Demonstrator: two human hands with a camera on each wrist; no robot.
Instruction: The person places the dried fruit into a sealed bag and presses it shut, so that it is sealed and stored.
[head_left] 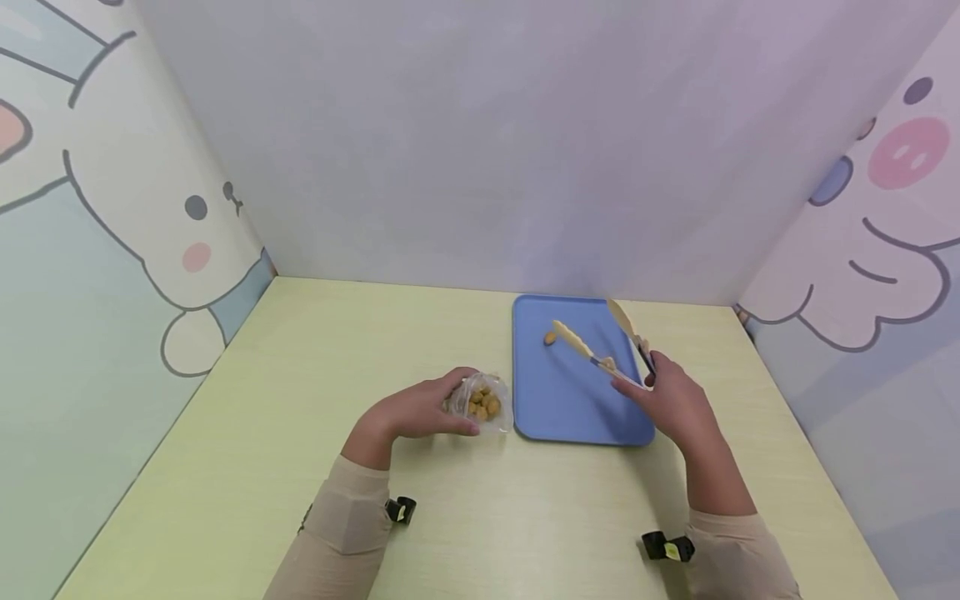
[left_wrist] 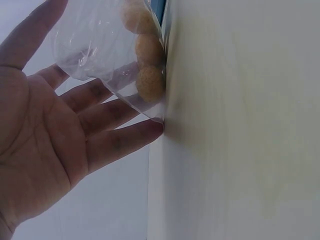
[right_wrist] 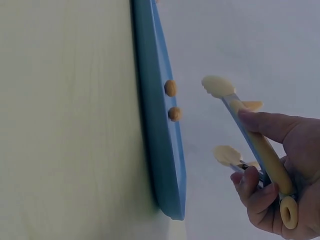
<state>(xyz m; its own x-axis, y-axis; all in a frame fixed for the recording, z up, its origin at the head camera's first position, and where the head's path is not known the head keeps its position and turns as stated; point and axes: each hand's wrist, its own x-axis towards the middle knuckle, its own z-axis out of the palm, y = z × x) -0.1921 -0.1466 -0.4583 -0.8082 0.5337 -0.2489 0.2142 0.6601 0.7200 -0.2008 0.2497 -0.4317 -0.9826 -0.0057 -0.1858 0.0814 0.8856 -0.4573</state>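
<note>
My left hand (head_left: 429, 407) holds a clear plastic bag (head_left: 504, 417) from its left side, thumb in front and fingers behind. Several small, round brown balls (head_left: 482, 403) lie inside it. The left wrist view shows the bag (left_wrist: 92, 47) low against the tabletop, with fingers (left_wrist: 120, 145) along it. My right hand (head_left: 671, 398) grips tongs (head_left: 573, 340) with cream tips and metal arms, spread apart over the blue tray (head_left: 551, 408). Nothing is between the tips. One brown ball (head_left: 550, 338) shows on the tray near the left tip. From the right wrist, two balls (right_wrist: 170, 88) appear there.
The tray stands on a pale yellow table (head_left: 315, 350), just right of the bag. A plain grey-white wall (head_left: 450, 150) rises behind the table. Side panels with cartoon animals (head_left: 142, 208) close in the left and right.
</note>
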